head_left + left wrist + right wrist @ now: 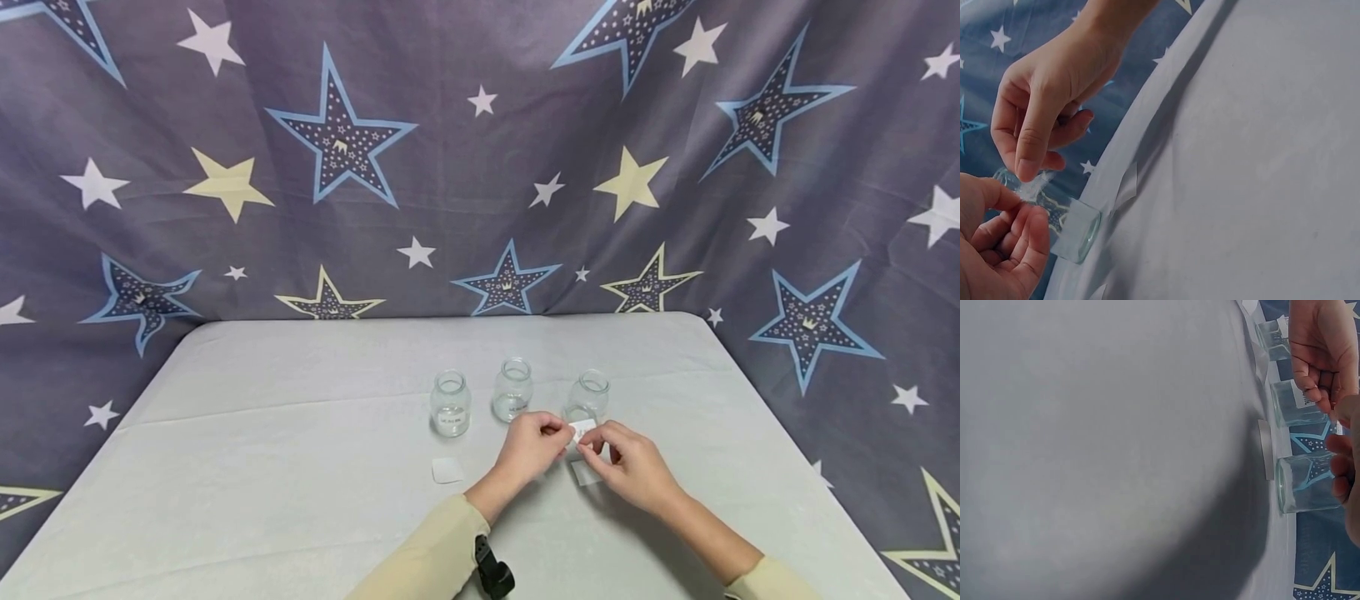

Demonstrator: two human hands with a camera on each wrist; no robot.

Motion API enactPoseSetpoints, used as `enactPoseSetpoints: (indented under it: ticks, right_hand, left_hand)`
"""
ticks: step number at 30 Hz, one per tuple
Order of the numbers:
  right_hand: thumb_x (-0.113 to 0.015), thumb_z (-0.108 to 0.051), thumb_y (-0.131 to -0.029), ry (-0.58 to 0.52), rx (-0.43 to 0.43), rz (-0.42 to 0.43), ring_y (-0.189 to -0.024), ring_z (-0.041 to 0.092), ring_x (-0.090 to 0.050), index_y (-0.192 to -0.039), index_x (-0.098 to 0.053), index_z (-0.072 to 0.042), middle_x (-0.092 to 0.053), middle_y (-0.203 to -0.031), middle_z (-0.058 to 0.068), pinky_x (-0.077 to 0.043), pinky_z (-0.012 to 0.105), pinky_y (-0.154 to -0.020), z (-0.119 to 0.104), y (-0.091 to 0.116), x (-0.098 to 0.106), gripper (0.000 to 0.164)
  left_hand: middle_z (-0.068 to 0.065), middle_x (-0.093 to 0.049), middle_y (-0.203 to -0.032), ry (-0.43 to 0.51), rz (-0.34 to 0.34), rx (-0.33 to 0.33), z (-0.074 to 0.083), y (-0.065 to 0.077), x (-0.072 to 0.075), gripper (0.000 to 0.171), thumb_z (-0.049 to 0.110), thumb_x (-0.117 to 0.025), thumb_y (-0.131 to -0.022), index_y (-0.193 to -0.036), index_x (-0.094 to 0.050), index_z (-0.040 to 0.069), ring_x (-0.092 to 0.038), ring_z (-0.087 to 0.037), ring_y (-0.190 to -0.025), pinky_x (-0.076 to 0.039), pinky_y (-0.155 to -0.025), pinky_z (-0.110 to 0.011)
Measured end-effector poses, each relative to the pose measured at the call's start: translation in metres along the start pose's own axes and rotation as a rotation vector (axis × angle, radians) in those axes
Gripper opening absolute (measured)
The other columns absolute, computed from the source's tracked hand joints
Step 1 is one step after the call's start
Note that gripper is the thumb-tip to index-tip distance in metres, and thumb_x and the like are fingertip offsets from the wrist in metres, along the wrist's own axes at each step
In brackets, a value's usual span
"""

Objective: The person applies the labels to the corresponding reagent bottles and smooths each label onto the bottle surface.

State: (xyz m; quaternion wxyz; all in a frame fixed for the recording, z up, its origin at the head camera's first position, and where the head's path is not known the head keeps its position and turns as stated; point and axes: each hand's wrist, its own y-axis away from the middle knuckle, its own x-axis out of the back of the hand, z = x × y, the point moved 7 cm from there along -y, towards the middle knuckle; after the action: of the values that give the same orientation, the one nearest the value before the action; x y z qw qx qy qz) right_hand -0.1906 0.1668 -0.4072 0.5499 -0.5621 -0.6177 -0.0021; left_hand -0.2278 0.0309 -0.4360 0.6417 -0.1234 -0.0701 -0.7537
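Note:
A small white label (581, 430) with dark print is held up between my two hands, in front of the right-hand glass jar (588, 393). My left hand (531, 448) pinches its left edge between thumb and finger. My right hand (628, 462) pinches the other side with thumb and forefinger. In the left wrist view the label (1036, 185) looks thin and partly see-through, and the jar (1079, 231) behind it shows no print. Beneath the right hand, a white paper square (585, 473) lies on the table.
Two more clear jars, a left one (450, 408) and a middle one (513, 390), bear printed labels near their bases. Another paper square (447, 471) lies before the left jar. The pale tablecloth (262, 467) meets a star-patterned curtain (442, 167) at the back.

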Motion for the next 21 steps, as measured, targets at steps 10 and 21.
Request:
enactPoseSetpoints:
  ticks: [10, 21]
  right_hand:
    - [-0.074, -0.001, -0.073, 0.02, -0.134, 0.069, -0.054, -0.006, -0.037, -0.08, -0.066, -0.014, -0.053, -0.068, -0.011, -0.033, 0.01, -0.05, 0.015, 0.002, 0.006, 0.017]
    - [-0.071, -0.009, -0.08, -0.124, -0.468, 0.024, -0.054, -0.001, -0.042, -0.082, -0.067, -0.007, -0.057, -0.066, -0.003, -0.038, 0.019, -0.049, 0.048, 0.006, 0.003, 0.005]
  left_hand:
    - [-0.009, -0.067, -0.065, -0.01, -0.004, -0.001, -0.002, -0.004, 0.002, 0.014, 0.013, -0.062, -0.084, -0.084, -0.07, 0.001, -0.053, -0.003, -0.051, -0.043, -0.048, -0.018]
    - [-0.007, -0.068, -0.069, -0.022, -0.032, -0.015, -0.002, -0.006, -0.007, 0.014, 0.015, -0.064, -0.085, -0.086, -0.07, 0.002, -0.055, -0.001, -0.054, -0.045, -0.05, -0.016]
